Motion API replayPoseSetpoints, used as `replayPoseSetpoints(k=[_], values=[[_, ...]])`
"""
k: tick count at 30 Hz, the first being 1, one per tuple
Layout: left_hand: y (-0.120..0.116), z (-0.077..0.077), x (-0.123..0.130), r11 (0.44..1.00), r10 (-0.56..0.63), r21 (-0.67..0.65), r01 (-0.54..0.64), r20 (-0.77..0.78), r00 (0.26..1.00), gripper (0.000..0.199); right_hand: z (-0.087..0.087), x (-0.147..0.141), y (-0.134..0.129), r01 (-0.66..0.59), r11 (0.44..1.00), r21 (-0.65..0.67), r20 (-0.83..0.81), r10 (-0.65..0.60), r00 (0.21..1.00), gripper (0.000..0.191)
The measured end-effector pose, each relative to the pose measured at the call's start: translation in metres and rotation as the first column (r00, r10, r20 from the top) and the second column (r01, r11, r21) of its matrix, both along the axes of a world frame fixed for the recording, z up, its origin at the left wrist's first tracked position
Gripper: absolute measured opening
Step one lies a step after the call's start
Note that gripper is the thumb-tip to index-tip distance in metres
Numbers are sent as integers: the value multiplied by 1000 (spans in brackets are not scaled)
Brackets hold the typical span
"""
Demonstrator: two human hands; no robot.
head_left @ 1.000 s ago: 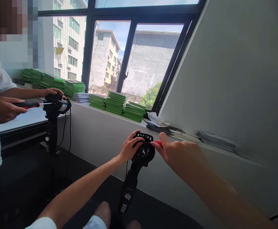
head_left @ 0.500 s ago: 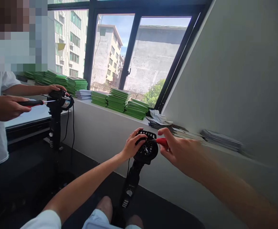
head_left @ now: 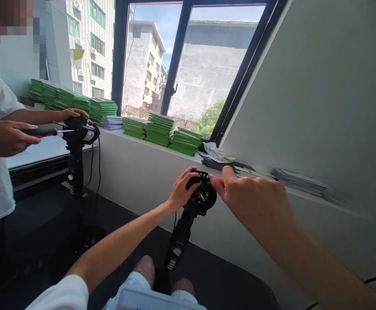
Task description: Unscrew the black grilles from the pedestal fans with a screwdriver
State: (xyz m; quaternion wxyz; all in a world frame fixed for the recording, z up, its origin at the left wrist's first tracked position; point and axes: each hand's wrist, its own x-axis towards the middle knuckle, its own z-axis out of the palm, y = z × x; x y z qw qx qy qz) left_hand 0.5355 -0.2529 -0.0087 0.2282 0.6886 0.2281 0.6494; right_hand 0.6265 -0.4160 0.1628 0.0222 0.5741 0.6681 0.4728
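Note:
In front of me stands a black pedestal fan (head_left: 202,206) without blades, its round motor head facing me on a stand with a silver knob. My left hand (head_left: 183,189) grips the upper left of that head, fingers curled over its slotted rim. A red-handled screwdriver (head_left: 221,181) is in my right hand (head_left: 255,196), whose fingers are closed round the handle. Its tip points left at the upper part of the head; the hand hides most of the tool, and I cannot tell whether the tip sits in a screw.
At left, a co-worker's hand (head_left: 3,137) holds a black-and-red screwdriver (head_left: 42,132) against a second fan (head_left: 78,133). Green stacks (head_left: 160,129) and papers (head_left: 300,181) line the window ledge. A white table (head_left: 45,150) stands at left. My knees are below the fan.
My right hand has turned over the screwdriver's handle, now covering more of it. My left hand keeps its hold on the fan head. The view has shifted slightly.

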Motion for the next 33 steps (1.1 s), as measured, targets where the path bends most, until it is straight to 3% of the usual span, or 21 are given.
replayPoseSetpoints(k=[3, 7, 9, 11, 13, 15, 18, 22, 24, 26, 28, 30, 33], values=[[-2, 1, 0, 1000, -5, -10, 6, 38, 999, 23, 2, 3, 3, -72, 993, -92, -122, 61, 991, 37], [-2, 3, -3, 1000, -21, -15, 22, 43, 999, 22, 4, 17, 10, -292, 900, -325, -274, 206, 939, 19], [-3, 3, -3, 999, -33, -17, 33, 41, 999, 21, 3, 19, 9, -233, 932, -277, -212, 178, 961, 20], [-4, 2, -3, 999, -49, -13, 50, 45, 998, 15, 2, 14, 5, -96, 981, -166, -118, 77, 990, 30], [-4, -1, -4, 997, -71, -3, 71, 52, 996, 13, 1, 7, 0, 10, 996, -85, -74, -17, 997, 42], [-3, -4, -7, 996, -90, 20, 89, 56, 994, 19, -1, 6, -2, 35, 998, -43, -89, -39, 995, 50], [1, -8, -12, 994, -84, 71, 83, 8, 996, 30, -7, 20, 3, -100, 990, -95, -214, 78, 974, 40], [5, -8, -18, 989, -8, 144, 30, -151, 989, 37, -15, 42, 13, -438, 877, -199, -348, 355, 868, 25], [6, -7, -20, 985, 14, 174, 23, -208, 978, 38, -17, 42, 10, -396, 907, -144, -245, 355, 902, 31], [7, -5, -21, 980, 31, 196, 17, -236, 971, 38, -17, 36, 5, -255, 966, -39, -108, 250, 962, 41], [7, -3, -24, 978, 54, 209, -1, -246, 968, 35, -16, 30, 0, -159, 987, 35, -42, 161, 986, 49], [6, 2, -26, 976, 78, 218, -21, -254, 964, 29, -17, 29, 0, -176, 983, 53, -69, 180, 981, 52], [3, 14, -31, 967, 128, 252, -47, -315, 940, 26, -20, 37, 7, -317, 948, 9, -211, 312, 926, 38]])
